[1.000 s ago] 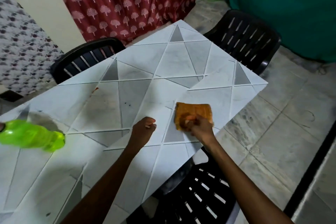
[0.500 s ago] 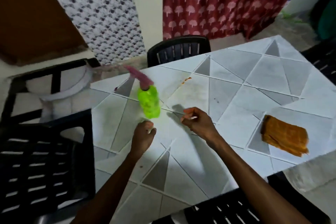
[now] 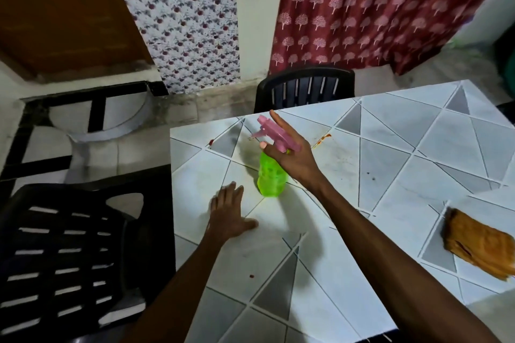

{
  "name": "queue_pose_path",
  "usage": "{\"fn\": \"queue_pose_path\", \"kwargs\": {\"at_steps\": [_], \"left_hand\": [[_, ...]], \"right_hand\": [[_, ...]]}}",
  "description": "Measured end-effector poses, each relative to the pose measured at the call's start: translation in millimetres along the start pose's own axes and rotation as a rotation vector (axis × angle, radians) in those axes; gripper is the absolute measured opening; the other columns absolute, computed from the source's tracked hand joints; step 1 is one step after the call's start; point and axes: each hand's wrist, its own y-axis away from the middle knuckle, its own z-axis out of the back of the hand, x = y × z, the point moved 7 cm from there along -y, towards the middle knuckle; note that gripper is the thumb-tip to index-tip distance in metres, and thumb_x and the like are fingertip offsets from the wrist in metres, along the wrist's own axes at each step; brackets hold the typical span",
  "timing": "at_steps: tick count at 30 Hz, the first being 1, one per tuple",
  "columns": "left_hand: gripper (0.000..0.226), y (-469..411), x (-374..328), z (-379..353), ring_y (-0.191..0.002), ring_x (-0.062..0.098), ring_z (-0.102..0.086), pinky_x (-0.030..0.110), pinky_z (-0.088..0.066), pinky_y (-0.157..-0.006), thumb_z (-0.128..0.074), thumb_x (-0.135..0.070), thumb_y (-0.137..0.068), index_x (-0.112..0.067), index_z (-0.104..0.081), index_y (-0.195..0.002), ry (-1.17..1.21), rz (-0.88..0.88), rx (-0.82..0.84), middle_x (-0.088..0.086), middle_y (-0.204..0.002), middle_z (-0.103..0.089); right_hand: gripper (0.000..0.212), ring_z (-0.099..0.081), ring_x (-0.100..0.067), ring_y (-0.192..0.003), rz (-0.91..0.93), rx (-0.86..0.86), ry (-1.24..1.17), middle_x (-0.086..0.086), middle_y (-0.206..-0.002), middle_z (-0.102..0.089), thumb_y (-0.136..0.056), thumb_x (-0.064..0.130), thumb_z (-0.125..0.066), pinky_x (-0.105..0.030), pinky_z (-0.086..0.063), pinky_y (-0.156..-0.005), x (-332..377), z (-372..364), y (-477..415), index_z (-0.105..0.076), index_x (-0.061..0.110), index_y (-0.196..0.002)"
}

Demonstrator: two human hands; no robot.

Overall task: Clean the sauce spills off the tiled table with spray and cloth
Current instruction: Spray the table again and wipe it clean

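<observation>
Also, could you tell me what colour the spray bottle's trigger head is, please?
The trigger head is pink, seen best in the head view.

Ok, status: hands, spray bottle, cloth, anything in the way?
Left hand open, flat on table. Right hand open at pink head of spray bottle, grip not closed. Cloth lies apart at right edge. Sauce streak beyond bottle; nothing blocking.

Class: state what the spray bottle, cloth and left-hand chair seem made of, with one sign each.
Spray bottle: glossy translucent green plastic; light glows through. Cloth: soft orange fabric, probably woven; folds and creases. Chair: likely moulded black plastic; slotted, faintly shiny.
</observation>
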Motion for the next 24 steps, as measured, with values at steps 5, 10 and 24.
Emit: {"fn": "queue_pose_path", "kwargs": {"at_steps": [5,10,24], "left_hand": [[0.120,-5.0,-3.0,4.7,-0.129,0.036,-0.048,0.054,-0.041,-0.096,-0.059,-0.085,-0.041,-0.015,-0.050,-0.139,-0.016,-0.003,-0.052,0.011,-0.145,-0.048],[0.115,-7.0,-6.9,14.3,-0.133,0.033,-0.041,0.048,-0.039,-0.098,-0.079,-0.071,-0.044,-0.018,-0.045,-0.140,-0.046,0.024,-0.002,0.008,-0.149,-0.041],[0.077,-73.1,-71.3,24.5,-0.146,0.023,-0.023,0.040,-0.023,-0.116,-0.067,-0.034,-0.081,-0.024,-0.035,-0.150,0.127,-0.077,-0.004,-0.003,-0.160,-0.026]], "right_hand": [[0.064,-0.066,0.002,-0.083,0.047,0.032,0.056,0.016,-0.109,-0.073,-0.092,0.030,-0.073,-0.016,-0.045,-0.087,0.8,-12.5,-10.8,-0.043,0.042,-0.149],[0.028,-0.066,-0.022,-0.109,0.162,-0.056,-0.017,-0.005,-0.117,-0.069,-0.097,0.035,-0.063,-0.050,-0.051,-0.097,3.8,-15.4,-17.5,-0.064,0.042,-0.124],[0.046,-0.064,-0.016,-0.080,-0.407,-0.658,-0.518,-0.010,-0.098,-0.064,-0.097,0.002,-0.050,-0.022,-0.051,-0.049,-92.0,149.3,-11.6,-0.056,0.018,-0.140]]}}
